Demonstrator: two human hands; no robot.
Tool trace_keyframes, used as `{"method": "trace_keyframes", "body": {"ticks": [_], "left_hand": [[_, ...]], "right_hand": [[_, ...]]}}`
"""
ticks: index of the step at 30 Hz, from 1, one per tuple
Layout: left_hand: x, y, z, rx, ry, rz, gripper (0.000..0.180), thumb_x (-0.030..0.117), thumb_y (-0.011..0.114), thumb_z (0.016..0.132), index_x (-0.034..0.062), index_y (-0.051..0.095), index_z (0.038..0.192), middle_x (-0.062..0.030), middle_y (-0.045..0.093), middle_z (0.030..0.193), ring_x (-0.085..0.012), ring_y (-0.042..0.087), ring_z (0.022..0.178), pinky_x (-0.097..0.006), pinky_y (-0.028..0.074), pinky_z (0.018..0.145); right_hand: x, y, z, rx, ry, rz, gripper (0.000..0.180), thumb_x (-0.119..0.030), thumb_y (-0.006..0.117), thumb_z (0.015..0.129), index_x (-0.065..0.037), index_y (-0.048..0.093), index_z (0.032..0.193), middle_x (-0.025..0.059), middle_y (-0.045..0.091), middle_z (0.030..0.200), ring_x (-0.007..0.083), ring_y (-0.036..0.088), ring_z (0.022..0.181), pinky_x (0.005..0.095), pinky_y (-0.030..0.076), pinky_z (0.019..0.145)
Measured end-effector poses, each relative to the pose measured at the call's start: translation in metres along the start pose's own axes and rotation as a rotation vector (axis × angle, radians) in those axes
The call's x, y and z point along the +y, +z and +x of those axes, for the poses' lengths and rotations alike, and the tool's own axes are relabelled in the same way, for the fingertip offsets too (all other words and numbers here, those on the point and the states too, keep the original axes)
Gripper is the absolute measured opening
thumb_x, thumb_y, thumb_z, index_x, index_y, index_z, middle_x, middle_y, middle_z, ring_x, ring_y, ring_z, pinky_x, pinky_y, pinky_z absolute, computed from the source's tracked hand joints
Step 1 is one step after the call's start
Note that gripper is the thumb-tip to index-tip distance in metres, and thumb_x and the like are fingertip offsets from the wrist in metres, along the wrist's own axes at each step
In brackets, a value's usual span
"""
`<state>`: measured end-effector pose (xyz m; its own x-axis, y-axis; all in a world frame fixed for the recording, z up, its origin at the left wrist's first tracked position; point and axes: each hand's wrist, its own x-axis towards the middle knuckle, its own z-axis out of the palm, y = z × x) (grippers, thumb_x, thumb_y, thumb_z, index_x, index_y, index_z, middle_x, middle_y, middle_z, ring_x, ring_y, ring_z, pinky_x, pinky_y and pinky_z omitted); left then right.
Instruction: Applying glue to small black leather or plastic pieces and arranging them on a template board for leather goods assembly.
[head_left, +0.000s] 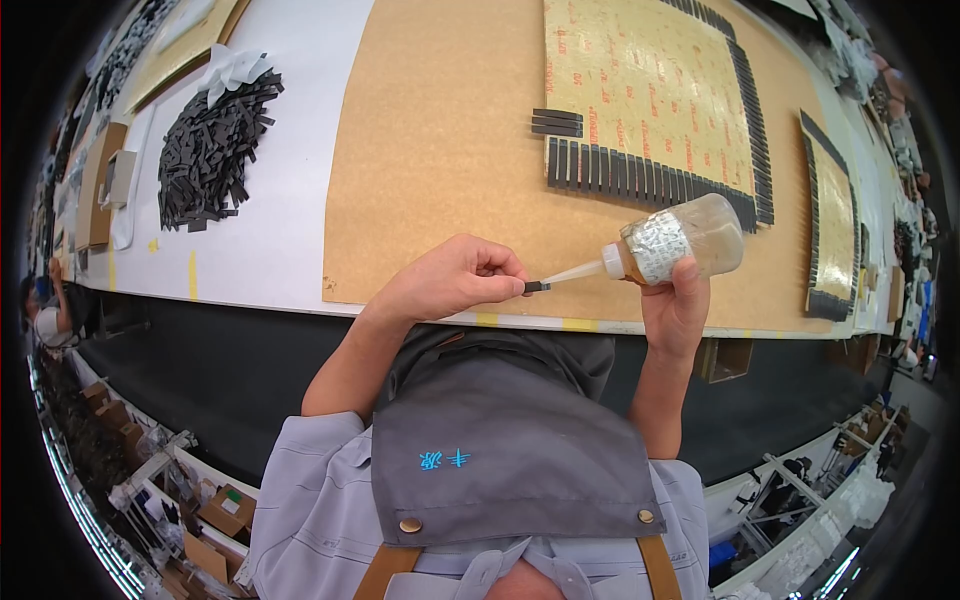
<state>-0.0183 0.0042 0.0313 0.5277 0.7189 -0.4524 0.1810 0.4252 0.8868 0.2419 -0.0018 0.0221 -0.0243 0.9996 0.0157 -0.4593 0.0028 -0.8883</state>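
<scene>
Between thumb and fingertips, my left hand (455,275) pinches a small black strip (537,286) just above the table's near edge. My right hand (676,300) is closed around a clear squeeze bottle (712,235) with silvery tape about its middle. The bottle lies tilted on its side, and its long thin nozzle (578,271) points left, the tip at the strip's end. Beyond the bottle is a yellowish board (650,80) with red print, edged by a row of black strips (625,172). Several more strips (557,122) stick out at its left corner.
A heap of loose black strips (215,150) with crumpled white material (233,72) on it lies on the white tabletop at left. Brown sheet (430,130) covers the middle. At right is another strip-edged board (832,215). A cardboard box (98,190) stands far left.
</scene>
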Motion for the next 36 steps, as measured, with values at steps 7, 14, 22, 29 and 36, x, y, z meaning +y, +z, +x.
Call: {"method": "trace_keyframes", "body": {"ticks": [7, 14, 22, 29, 36], "left_hand": [[-0.0015, 0.0000, 0.0008, 0.007, 0.006, -0.055, 0.018, 0.016, 0.059, 0.080, -0.0012, 0.063, 0.082, 0.0029, 0.053, 0.068, -0.0044, 0.044, 0.065, -0.021, 0.036, 0.059], [-0.0008, -0.0007, 0.0003, -0.005, 0.005, -0.081, 0.017, 0.015, 0.059, 0.080, -0.0010, 0.063, 0.082, 0.0036, 0.053, 0.069, -0.0039, 0.044, 0.065, -0.020, 0.035, 0.059], [-0.0022, 0.0000, 0.0006, -0.022, 0.001, -0.079, 0.016, 0.015, 0.059, 0.080, -0.0004, 0.063, 0.082, 0.0043, 0.052, 0.068, -0.0034, 0.043, 0.064, -0.020, 0.034, 0.058], [0.0027, -0.0008, -0.0016, -0.010, -0.011, -0.132, 0.015, 0.014, 0.059, 0.081, -0.0010, 0.062, 0.083, 0.0045, 0.053, 0.070, -0.0032, 0.043, 0.065, -0.020, 0.034, 0.059], [-0.0045, -0.0032, 0.0014, 0.037, 0.068, -0.223, 0.012, 0.010, 0.062, 0.081, 0.0001, 0.062, 0.087, 0.0046, 0.052, 0.070, -0.0016, 0.044, 0.065, -0.018, 0.035, 0.058]], "right_hand": [[0.0002, -0.0037, -0.0011, -0.017, 0.008, -0.022, 0.062, -0.036, 0.059, 0.085, 0.001, 0.034, 0.127, 0.0104, 0.050, 0.118, 0.0212, 0.053, 0.108, 0.0396, 0.045, 0.092], [-0.0009, -0.0055, -0.0011, -0.013, -0.020, 0.018, 0.060, -0.037, 0.057, 0.086, 0.001, 0.035, 0.127, 0.0107, 0.050, 0.120, 0.0217, 0.052, 0.109, 0.0407, 0.046, 0.091], [0.0000, -0.0038, -0.0013, 0.020, -0.034, 0.035, 0.060, -0.036, 0.057, 0.086, 0.001, 0.035, 0.128, 0.0099, 0.050, 0.119, 0.0218, 0.052, 0.109, 0.0401, 0.047, 0.091], [0.0009, -0.0058, -0.0028, 0.012, -0.015, -0.005, 0.063, -0.039, 0.059, 0.084, 0.002, 0.035, 0.126, 0.0109, 0.051, 0.118, 0.0223, 0.053, 0.108, 0.0411, 0.046, 0.090], [-0.0023, -0.0074, -0.0086, -0.009, 0.039, 0.136, 0.066, -0.042, 0.059, 0.083, -0.001, 0.034, 0.128, 0.0102, 0.049, 0.120, 0.0260, 0.052, 0.108, 0.0456, 0.045, 0.092]]}}
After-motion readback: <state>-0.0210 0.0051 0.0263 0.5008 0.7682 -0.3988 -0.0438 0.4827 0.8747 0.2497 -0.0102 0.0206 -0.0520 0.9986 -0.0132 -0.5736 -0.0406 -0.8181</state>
